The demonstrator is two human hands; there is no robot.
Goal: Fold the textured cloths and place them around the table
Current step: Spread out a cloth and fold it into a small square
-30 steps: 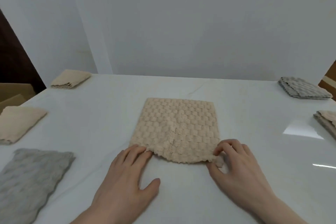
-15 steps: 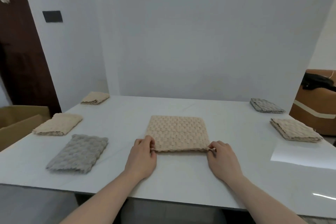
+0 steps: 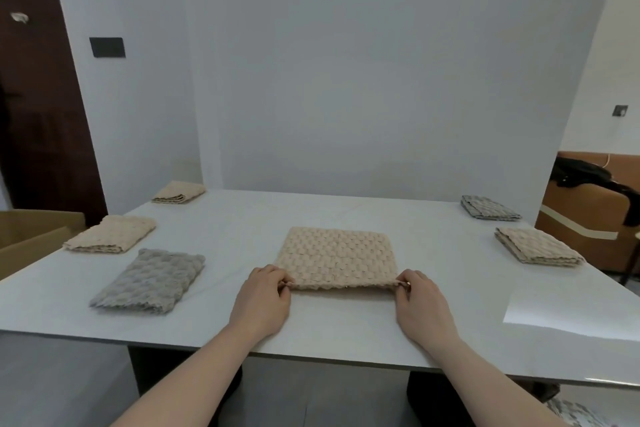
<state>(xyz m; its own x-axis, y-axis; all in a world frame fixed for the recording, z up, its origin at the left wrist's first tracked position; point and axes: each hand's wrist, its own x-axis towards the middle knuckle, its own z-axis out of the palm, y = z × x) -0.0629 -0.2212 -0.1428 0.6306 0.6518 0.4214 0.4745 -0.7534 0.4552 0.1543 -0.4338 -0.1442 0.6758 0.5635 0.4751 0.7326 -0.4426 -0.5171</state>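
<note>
Beige cloth: laid near the middle of the white table, toward the near edge, folded to a near-square; its near corners are now seen lifted slightly and pinched, where one second ago they were only being touched flat on the surface.
Change in view: more of the room and of the table is taken in than a second ago, so the cloth is seen smaller and further off; since half a second ago little is altered.
Left hand: the near left corner of the beige cloth is pinched between curled fingers and thumb.
Right hand: the near right corner is pinched in the same way, knuckles up.
Left side of table: a grey cloth is laid nearest, only loosely folded; beyond it a folded beige cloth, and a smaller beige bundle at the far left corner.
Right side of table: a folded beige piece is set by the right edge, with a folded grey piece beyond it at the far corner.
Surroundings: a dark wooden door and a cardboard box are seen at the left, a brown sofa at the right.
Obstruction: nothing lies between the hands and the cloth.
Cloth surface: a raised woven check pattern is shown, with a doubled edge along the near side.
</note>
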